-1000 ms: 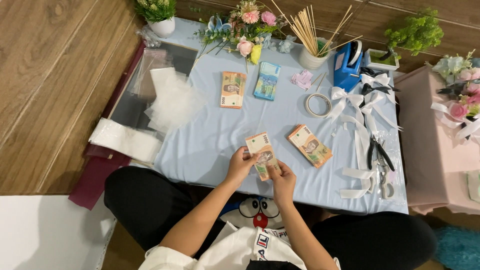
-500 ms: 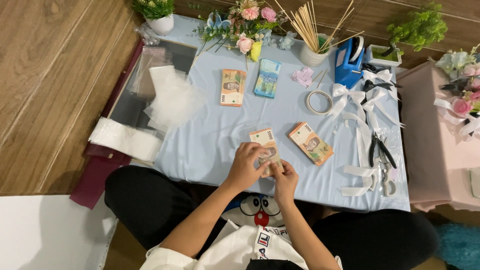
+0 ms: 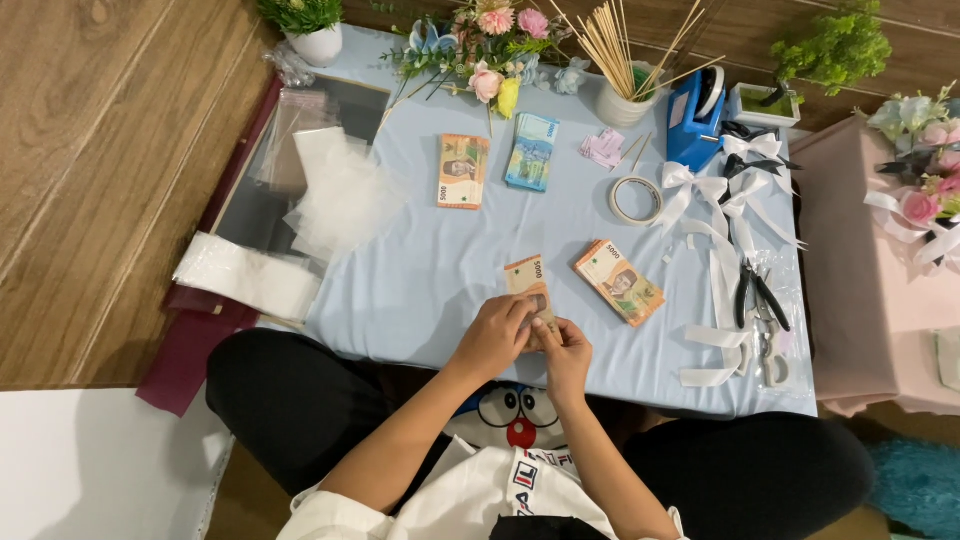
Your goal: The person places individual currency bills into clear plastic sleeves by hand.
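Far left: clear plastic sleeves (image 3: pixel 335 195) lie over the edge of the blue-covered surface (image 3: pixel 420 280). Far centre: an orange banknote bundle (image 3: pixel 463 171) beside a blue-green bundle (image 3: pixel 532 151). Near centre, at the near edge: left hand (image 3: pixel 493 335) and right hand (image 3: pixel 566 348) close together, both pinching a small stack of orange banknotes (image 3: pixel 530 285), its far end sticking out beyond the fingers. Just right: another orange bundle (image 3: pixel 619 282) lying flat. Further right: tape roll (image 3: pixel 636 199), white ribbon bows (image 3: pixel 722 190), pliers (image 3: pixel 758 297).
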